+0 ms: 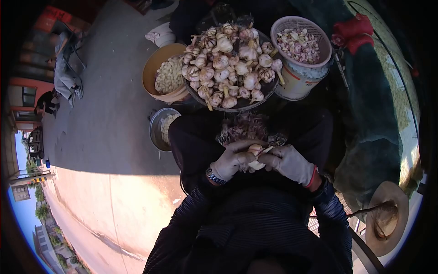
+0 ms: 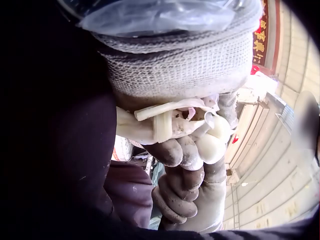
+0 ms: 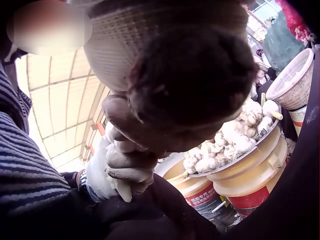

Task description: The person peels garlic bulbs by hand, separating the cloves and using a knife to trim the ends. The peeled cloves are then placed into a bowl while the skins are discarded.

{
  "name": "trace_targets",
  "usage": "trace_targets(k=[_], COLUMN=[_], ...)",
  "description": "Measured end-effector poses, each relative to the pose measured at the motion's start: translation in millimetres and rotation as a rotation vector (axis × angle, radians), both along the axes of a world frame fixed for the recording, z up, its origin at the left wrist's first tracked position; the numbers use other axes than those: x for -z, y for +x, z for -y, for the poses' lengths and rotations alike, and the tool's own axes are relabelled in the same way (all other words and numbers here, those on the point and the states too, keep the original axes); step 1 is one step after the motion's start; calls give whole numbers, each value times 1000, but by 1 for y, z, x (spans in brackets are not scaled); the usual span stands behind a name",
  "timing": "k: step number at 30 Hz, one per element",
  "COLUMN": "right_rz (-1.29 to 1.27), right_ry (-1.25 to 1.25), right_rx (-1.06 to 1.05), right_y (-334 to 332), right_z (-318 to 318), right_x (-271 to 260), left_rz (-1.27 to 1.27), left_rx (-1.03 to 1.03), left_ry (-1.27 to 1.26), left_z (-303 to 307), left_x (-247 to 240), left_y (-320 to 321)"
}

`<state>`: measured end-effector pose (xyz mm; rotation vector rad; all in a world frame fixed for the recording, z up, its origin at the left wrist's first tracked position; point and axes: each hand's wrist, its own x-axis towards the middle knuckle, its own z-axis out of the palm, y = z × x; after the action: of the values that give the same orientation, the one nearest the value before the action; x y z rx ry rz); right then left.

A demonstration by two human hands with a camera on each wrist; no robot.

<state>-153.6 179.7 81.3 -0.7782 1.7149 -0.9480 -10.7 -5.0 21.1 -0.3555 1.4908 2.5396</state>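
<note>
Both hands wear pale work gloves and meet above the lap in the head view. My left hand [image 1: 226, 163] grips a partly peeled garlic bulb [image 1: 256, 150], its fingers curled round it. From the other side, my right hand [image 1: 292, 166] pinches the same bulb between thumb and fingers. The left wrist view shows smooth white cloves [image 2: 212, 147] bared at one end of the bulb, and a cut stalk [image 2: 162, 111] with loose skin. In the right wrist view, a dark blurred shape covers part of the right hand [image 3: 117, 55].
Ahead stands a wide pan heaped with whole garlic bulbs [image 1: 223, 61]. Left of it are a tan tub [image 1: 150, 73] and a metal bowl [image 1: 157, 132], both holding peeled cloves. A pink basket [image 1: 276, 32] with loose cloves sits on a white bucket [image 1: 294, 86]. Papery skins [image 1: 244, 128] lie between the knees.
</note>
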Motion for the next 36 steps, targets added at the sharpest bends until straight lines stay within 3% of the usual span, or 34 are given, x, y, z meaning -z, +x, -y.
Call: trace_targets(k=[6, 8, 9, 11, 15, 17, 19, 21, 22, 25, 26, 30, 32, 36], right_rz=[61, -368, -367, -32, 6, -83, 18, -332, -332, 274, 331, 357, 375, 292], right_ry=[47, -332, -329, -175, -89, -241, -131, -649, -645, -75, -81, -181, -158, -188], right_rx=[24, -197, -193, -143, -122, -145, -114, -340, -332, 355, 528, 637, 493, 562], right_y=[2, 0, -1, -2, 2, 6, 9, 9, 9, 7, 5, 6, 7, 13], right_z=[1, 1, 0, 5, 0, -6, -10, -15, -17, -14, -5, 9, 13, 15], right_x=[11, 20, 19, 0, 7, 11, 22, 27, 26, 12, 4, 8, 14, 18], left_rz=[37, 47, 54, 62, 35, 16, 0, 23, 1, -23, -49, -61, -28, 24], left_rx=[-20, -18, -19, -37, -109, -79, -45, -133, -161, -230, -131, -61, -56, 46], left_ry=[14, 25, 35, 24, 103, 141, 180, 158, 180, 332, 370, 408, 409, 381], left_z=[-2, 0, 0, -1, -5, -3, -1, 1, 1, 1, 7, -1, -7, -1], left_x=[-7, -10, -10, -3, -5, -2, 2, 8, 9, 20, 24, 32, 22, 35], left_y=[1, 3, 2, 3, 3, 2, 3, 4, 2, 7, 6, 3, -3, -2])
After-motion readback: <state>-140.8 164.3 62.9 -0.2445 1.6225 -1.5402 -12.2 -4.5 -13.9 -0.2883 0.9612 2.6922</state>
